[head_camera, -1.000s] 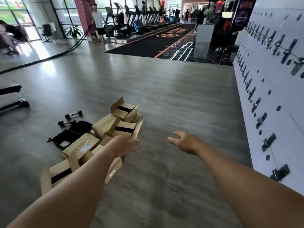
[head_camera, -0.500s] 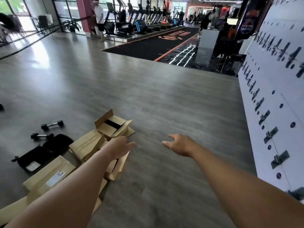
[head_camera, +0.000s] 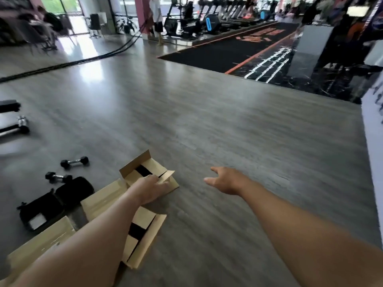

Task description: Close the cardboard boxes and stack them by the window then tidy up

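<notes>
1. While several brown cardboard boxes are lying on the grey wood-look floor (head_camera: pixel 228 125), the left hand (head_camera: pixel 150 188) is reaching over the farthest open cardboard box (head_camera: pixel 145 172), fingers curling at its flap; whether they are pinching it, I cannot tell.
2. The right hand (head_camera: pixel 224 180) is hovering just right of that box, fingers spread, holding nothing.
3. Two small black hex dumbbells (head_camera: pixel 74 161) and an open black zip case (head_camera: pixel 56 206) are sitting to the left of the boxes.
4. Risk: a one-handed tug is likely to drag or tip the light box, or crease its flap.
5. That box's long axis is running from near-left to far-right, opening facing up.
</notes>
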`<state>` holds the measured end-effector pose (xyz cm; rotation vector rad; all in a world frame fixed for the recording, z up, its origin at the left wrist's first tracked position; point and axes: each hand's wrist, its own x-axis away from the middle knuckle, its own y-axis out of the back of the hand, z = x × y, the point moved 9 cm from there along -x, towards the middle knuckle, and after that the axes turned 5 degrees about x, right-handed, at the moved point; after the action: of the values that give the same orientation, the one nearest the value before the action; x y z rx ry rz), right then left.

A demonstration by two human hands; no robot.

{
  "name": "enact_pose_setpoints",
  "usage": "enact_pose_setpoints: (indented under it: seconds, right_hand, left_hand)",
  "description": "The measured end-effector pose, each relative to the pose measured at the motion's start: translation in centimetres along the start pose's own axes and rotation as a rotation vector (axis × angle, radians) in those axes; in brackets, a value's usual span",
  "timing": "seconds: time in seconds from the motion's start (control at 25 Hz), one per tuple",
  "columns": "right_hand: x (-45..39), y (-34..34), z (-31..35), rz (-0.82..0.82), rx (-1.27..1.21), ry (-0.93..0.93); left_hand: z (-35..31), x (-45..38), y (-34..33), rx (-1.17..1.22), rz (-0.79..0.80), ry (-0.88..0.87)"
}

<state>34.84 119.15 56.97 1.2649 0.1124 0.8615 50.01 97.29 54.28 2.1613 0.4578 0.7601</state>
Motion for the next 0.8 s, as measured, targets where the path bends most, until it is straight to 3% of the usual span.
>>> enact_pose_setpoints:
  seconds: [0.24,0.8]
  right_hand:
    - [-15.6,5.6,2.2,0.09,0.034,0.125]
    - [-46.6,4.9,13.4,0.302,0.227,0.346]
  left_hand:
    - [0.5,-10.3,3.7,0.072,-0.105,0.157]
    - [9.5,-32.9,8.3,0.207,-0.146,0.431]
